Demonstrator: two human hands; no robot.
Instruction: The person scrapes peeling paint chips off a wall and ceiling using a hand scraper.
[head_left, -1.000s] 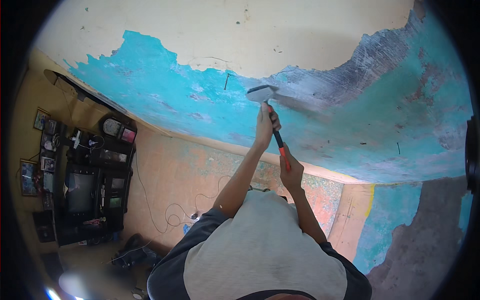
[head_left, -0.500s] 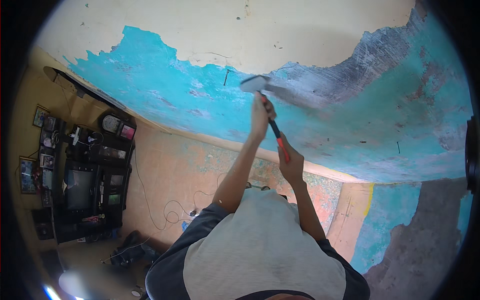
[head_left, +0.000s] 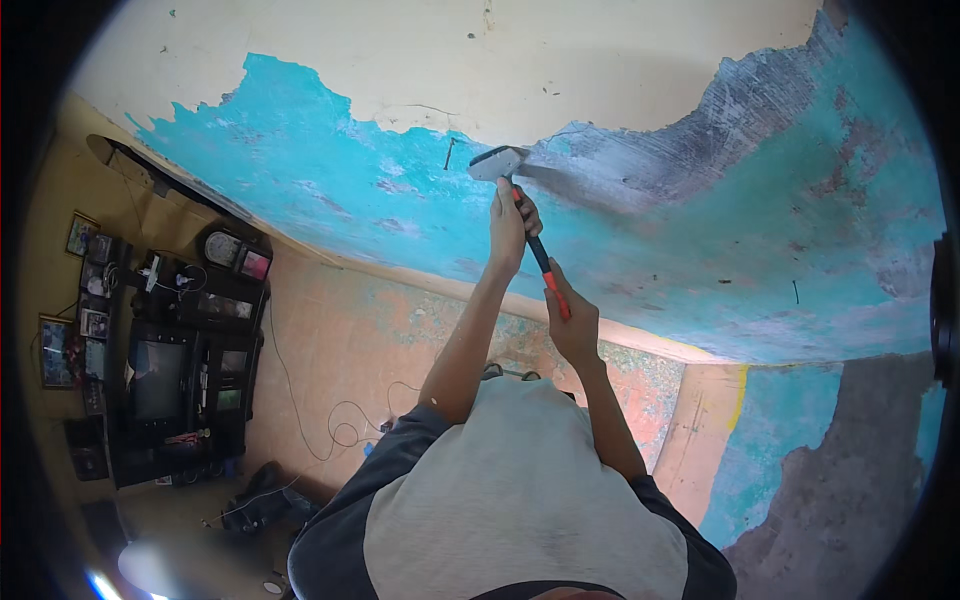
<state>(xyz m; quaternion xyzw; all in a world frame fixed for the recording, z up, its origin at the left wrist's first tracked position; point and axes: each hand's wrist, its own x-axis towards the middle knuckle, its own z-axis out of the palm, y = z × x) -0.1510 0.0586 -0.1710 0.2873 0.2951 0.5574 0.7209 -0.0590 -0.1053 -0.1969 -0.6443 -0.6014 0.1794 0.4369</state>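
Observation:
Both hands grip one long-handled scraper [head_left: 540, 256] with a black and red handle and a broad silvery head. My left hand [head_left: 508, 228] is closed round the upper handle, just below the head. Lower down, my right hand [head_left: 575, 325] wraps the red end. The head is at the wall [head_left: 330, 170], near the border between turquoise paint and a cream layer; whether its edge touches cannot be told. Right of the head, a scratched grey-violet patch [head_left: 690, 160] runs along that border. A dark nail [head_left: 449, 153] sticks out left of the head.
A black cabinet with a television [head_left: 160, 378] stands at the left, with framed pictures [head_left: 56, 350] beside it. A thin cable [head_left: 290, 385] loops over the worn reddish floor [head_left: 330, 330]. Another nail [head_left: 796, 292] juts from the wall at right.
The scraper and both hands have shifted slightly left along the wall, and the head has come a little closer to the nail. Both hands keep their grip.

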